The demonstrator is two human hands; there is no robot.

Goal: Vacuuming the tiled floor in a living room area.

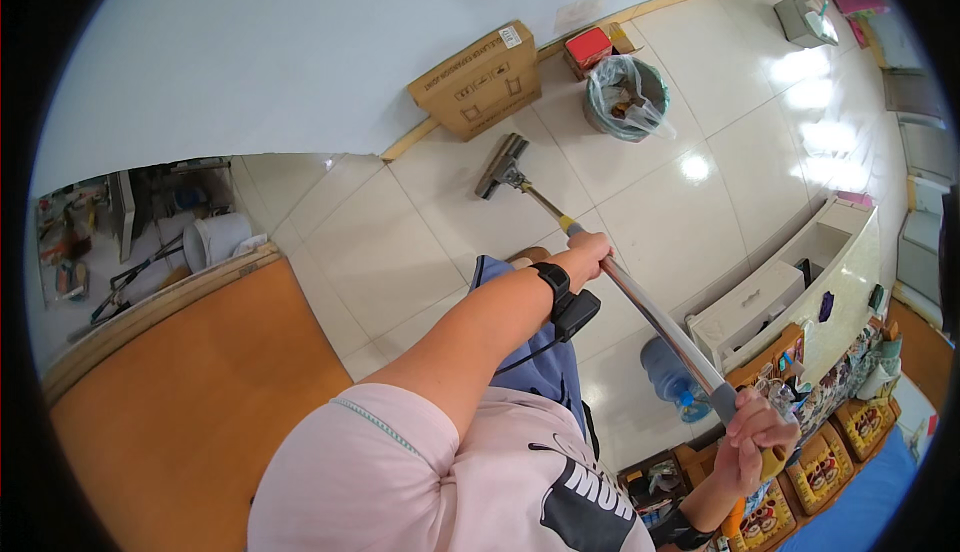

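Note:
A mop [667, 325] with a long metal pole runs diagonally before me. Its wide grey head [502, 166] rests on the tiled floor, close to a cardboard box. My left hand [590, 258] grips the lower part of the pole, just above a grey and yellow joint. At the upper end, by the grey sleeve and yellow tip, my right hand [754, 438] is closed around the handle. A black strap with a small device [576, 315] sits on my left wrist.
The cardboard box [480, 83] leans by the wall. Beside it stand a red box [589, 48] and a lined trash bin [627, 98]. A blue water jug [673, 379] lies near a white drawer unit [780, 282]. At left is an orange-brown panel [202, 402].

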